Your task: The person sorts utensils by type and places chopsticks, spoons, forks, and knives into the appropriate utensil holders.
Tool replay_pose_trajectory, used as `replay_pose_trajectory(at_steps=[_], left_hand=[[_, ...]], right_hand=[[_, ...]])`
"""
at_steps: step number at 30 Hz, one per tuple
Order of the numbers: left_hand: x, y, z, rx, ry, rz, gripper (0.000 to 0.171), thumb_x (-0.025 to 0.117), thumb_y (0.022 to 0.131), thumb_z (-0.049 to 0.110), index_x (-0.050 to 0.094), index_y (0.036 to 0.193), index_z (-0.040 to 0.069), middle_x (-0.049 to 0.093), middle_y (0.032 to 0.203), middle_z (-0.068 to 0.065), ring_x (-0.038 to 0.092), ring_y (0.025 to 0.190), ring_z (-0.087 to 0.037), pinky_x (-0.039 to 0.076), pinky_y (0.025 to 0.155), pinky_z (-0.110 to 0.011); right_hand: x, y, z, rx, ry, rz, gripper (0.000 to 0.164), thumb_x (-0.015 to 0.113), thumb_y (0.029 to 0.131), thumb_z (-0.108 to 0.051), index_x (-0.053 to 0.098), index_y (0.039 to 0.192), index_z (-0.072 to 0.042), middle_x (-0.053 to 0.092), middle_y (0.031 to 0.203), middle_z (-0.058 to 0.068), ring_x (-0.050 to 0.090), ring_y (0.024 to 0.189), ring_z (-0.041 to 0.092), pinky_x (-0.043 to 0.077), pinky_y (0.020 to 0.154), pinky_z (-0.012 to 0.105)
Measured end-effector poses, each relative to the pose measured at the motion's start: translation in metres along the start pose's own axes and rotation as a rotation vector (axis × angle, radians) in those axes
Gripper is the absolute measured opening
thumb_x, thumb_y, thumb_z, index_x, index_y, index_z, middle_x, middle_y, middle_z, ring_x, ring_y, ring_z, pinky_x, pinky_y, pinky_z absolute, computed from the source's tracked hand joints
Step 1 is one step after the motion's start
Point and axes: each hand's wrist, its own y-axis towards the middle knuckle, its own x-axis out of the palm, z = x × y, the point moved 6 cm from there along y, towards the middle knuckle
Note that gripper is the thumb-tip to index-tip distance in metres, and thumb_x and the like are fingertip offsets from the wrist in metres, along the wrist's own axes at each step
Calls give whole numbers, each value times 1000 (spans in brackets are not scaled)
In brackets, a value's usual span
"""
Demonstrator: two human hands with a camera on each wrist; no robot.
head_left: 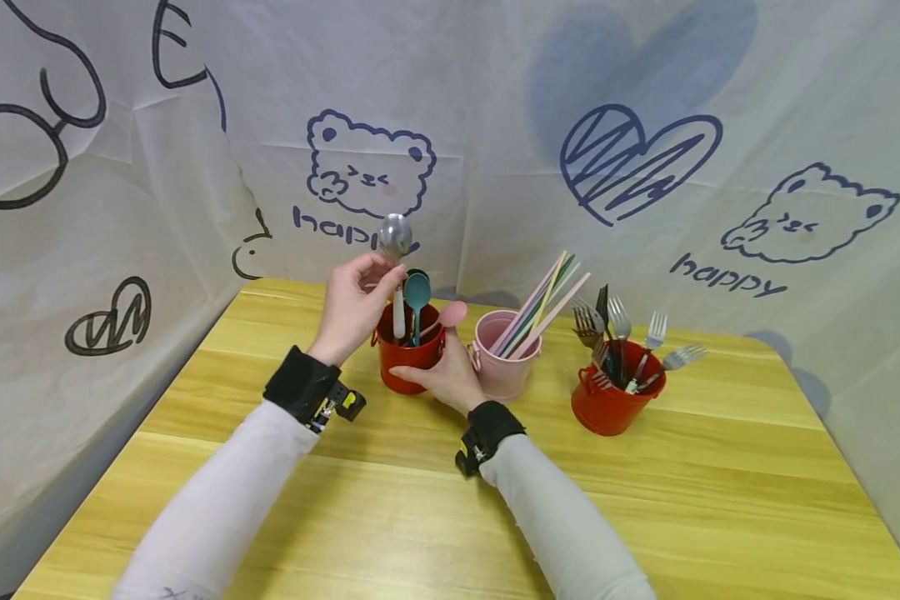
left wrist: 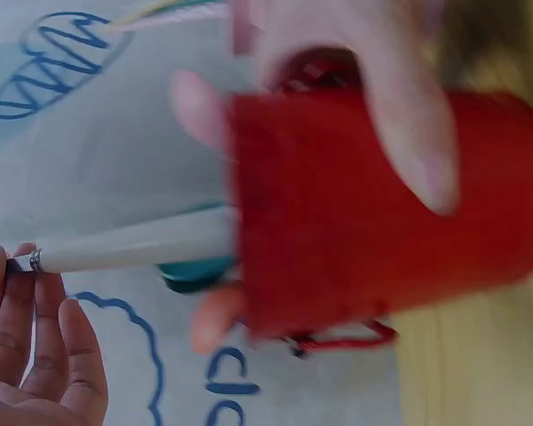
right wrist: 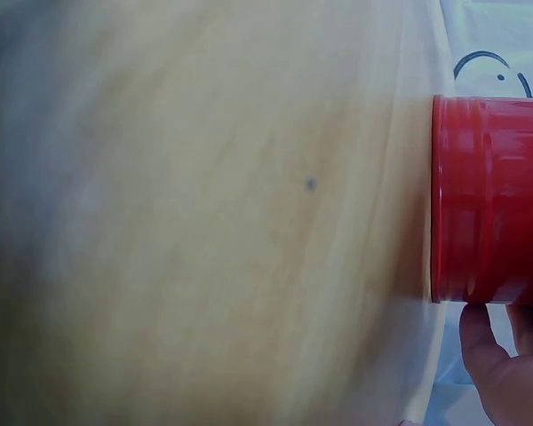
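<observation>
My left hand [head_left: 352, 304] pinches a metal spoon [head_left: 395, 234] just below its bowl. The spoon's white handle [left wrist: 133, 241] points down into a red bucket [head_left: 411, 357]. My right hand [head_left: 456, 371] grips the side of that bucket, its thumb [left wrist: 417, 151] across the front in the left wrist view. Inside the bucket stand a teal spoon [head_left: 417, 292] and a pink spoon [head_left: 453, 313], bowls upward. Another dark spoon is mostly hidden behind the teal one. The right wrist view catches only the lower part of the bucket, with fingers [right wrist: 480, 337] against it.
Right beside my right hand stands a pink bucket [head_left: 501, 379] holding several coloured straws [head_left: 543, 304]. Farther right, another red bucket [head_left: 607, 408] holds several forks [head_left: 621, 321]. A white cloth [head_left: 487, 125] with drawings hangs behind the wooden table [head_left: 390, 500].
</observation>
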Motion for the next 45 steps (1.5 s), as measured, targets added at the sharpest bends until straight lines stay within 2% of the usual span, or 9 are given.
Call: replay_pose_trajectory(at_steps=[4,10,15,19,21,28,35,42,45], left_hand=[[4,-2,-15,-39,89,-38,20,62,92,21,66,99,3,67,92,-10,62,84,-21,55,77,-37],[3,-9,-30,-74,187,-76,23,62,92,21,66,104,3,68,99,-11,63,86,-24,54,74,-39],[1,-17,-33,-41,238,-88,22,64,91,20,66,104,3,68,97,-11,65,82,-25,55,71,-39],[2,-25,-37,-11,266,-116,18,65,89,14,66,101,0,67,91,-12,64,80,-24,55,70,-38],[2,-29,-39,-6,272,-125,16,65,88,12,66,99,1,67,88,-11,63,79,-23,55,69,-38],[3,-37,-36,35,279,-145,11,66,86,6,65,96,2,65,88,-9,59,82,-22,55,73,-39],[3,-47,-30,81,332,-129,7,66,86,8,65,92,6,62,85,-5,58,79,-18,53,70,-37],[4,-61,-22,145,358,-130,6,65,86,11,64,91,7,60,80,-3,55,73,-16,50,63,-35],[6,-68,-20,162,377,-152,5,65,87,11,64,90,8,59,79,-1,54,72,-15,50,62,-35]], right_hand=[[1,0,-1,-8,-1,-2,87,82,71,-33,31,140,-21,51,133,-2,49,120,15,39,104,40],[0,0,-1,-9,12,3,90,83,70,-32,29,141,-20,50,134,0,48,120,17,39,103,42],[-5,-6,-18,-8,37,2,87,82,72,-22,30,141,-14,49,135,7,48,121,23,38,104,45],[-6,-7,-19,-4,25,-1,86,82,72,-21,31,140,-13,51,133,6,49,120,22,38,104,44],[-3,-4,-12,-3,9,0,87,83,71,-26,31,140,-17,51,132,2,49,119,18,39,103,41],[-1,-3,-11,-19,11,-21,87,83,71,-27,31,140,-17,51,131,1,50,118,17,39,103,41],[-5,-13,-6,75,-60,-51,92,82,71,-27,26,142,-9,43,139,6,43,126,20,36,106,39],[-15,-28,-15,193,-30,-81,78,73,82,-20,27,143,-2,40,144,16,42,130,29,36,105,43],[-22,-36,-23,185,-25,-94,67,66,87,-13,30,142,0,43,141,20,44,128,31,40,101,45]])
